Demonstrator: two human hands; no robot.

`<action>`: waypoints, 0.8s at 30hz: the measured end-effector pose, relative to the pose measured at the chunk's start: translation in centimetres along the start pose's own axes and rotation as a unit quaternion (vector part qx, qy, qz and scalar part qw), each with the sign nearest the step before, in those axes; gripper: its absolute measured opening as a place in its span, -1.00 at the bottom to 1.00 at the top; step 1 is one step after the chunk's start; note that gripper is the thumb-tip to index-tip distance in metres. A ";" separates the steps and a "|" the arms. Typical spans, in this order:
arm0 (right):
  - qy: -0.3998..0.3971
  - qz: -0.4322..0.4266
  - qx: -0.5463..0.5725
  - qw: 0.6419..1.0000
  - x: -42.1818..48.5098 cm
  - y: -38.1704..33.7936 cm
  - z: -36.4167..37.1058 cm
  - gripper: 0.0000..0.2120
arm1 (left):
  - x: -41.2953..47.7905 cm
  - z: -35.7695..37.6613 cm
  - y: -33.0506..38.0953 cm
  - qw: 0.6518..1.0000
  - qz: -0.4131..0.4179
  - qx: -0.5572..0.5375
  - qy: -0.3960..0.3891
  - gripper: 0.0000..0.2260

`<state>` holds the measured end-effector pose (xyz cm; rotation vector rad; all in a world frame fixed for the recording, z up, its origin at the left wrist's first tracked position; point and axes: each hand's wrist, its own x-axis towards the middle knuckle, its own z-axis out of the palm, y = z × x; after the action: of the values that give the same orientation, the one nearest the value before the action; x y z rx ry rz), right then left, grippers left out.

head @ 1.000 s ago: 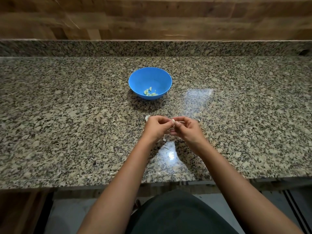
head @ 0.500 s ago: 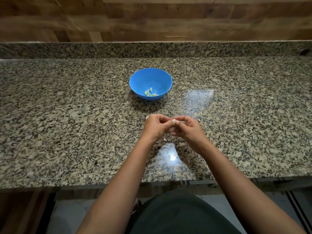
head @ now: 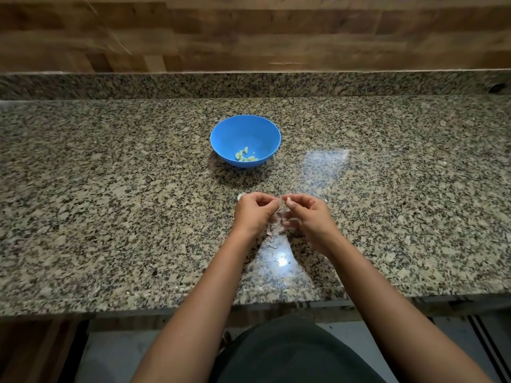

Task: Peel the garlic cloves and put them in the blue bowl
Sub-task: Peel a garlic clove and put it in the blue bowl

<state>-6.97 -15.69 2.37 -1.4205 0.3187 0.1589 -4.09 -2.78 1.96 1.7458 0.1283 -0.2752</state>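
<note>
Left grip (head: 255, 214): fingers curled, thumb and forefinger tips pinching a thin, see-through skin (head: 280, 210) that hangs between the two hands.
Right grip (head: 309, 217): curled, thumb and forefinger clamped on a garlic clove (head: 288, 200).
Garlic clove: pale, held just above the surface, its tip poking out toward the left fingertips.
Blue bowl (head: 235, 131): upright on the surface, beyond the hands and well apart from them.
Peeled cloves (head: 245, 156): a small heap at the bottom of the bowl.
Scraps (head: 272, 230): papery bits under the hands; a white piece (head: 240, 196) just beside the left knuckles.
Surface (head: 110, 189): speckled granite, wood wall (head: 249, 37) behind.
</note>
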 end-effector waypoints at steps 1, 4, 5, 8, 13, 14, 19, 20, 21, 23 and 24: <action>0.015 -0.002 -0.026 1.000 0.3 0.0 -0.1 -0.81 | 0.1 0.0 -0.1 0.999 0.010 0.045 0.014 -0.94; 0.072 -0.023 -0.124 0.989 1.5 -0.1 -0.6 -0.80 | 0.5 0.0 0.0 0.983 0.054 0.175 0.031 -0.89; 0.096 -0.033 -0.164 0.981 2.1 -0.1 -0.8 -0.81 | 0.6 0.0 0.1 0.976 0.066 0.205 0.030 -0.89; 0.140 -0.061 -0.281 0.947 3.9 -0.1 -1.4 -0.87 | 1.0 0.3 -0.1 0.958 0.089 0.272 0.019 -0.87; 0.156 -0.095 -0.363 0.914 5.4 0.5 -1.9 -0.89 | 1.7 0.6 -1.1 0.947 0.098 0.306 0.016 -0.91; 0.158 -0.102 -0.374 0.908 5.4 0.6 -2.1 -0.86 | 1.4 0.6 -1.2 0.948 0.103 0.300 0.016 -0.90; 0.138 -0.128 -0.392 0.900 3.0 1.5 -2.4 -0.67 | -0.3 0.3 -1.8 0.955 0.135 0.263 0.014 -0.77; 0.124 -0.141 -0.394 0.899 2.0 1.8 -2.3 -0.64 | -0.6 0.1 -1.9 0.956 0.141 0.258 0.007 -0.74; 0.102 -0.155 -0.399 0.898 1.0 2.1 -2.2 -0.59 | -0.9 0.0 -2.1 0.958 0.143 0.249 0.005 -0.71; 0.045 -0.169 -0.423 0.889 -0.8 2.7 -1.5 -0.46 | -1.3 -0.5 -2.1 0.962 0.147 0.231 0.010 -0.67; 0.012 -0.172 -0.447 0.878 -1.5 3.1 -1.1 -0.37 | -1.5 -0.7 -2.2 0.962 0.150 0.226 0.016 -0.67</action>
<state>-9.41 -16.24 -0.20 -2.3753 -0.0186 -0.0181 -5.96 -1.58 0.40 2.1924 -0.1918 -0.0531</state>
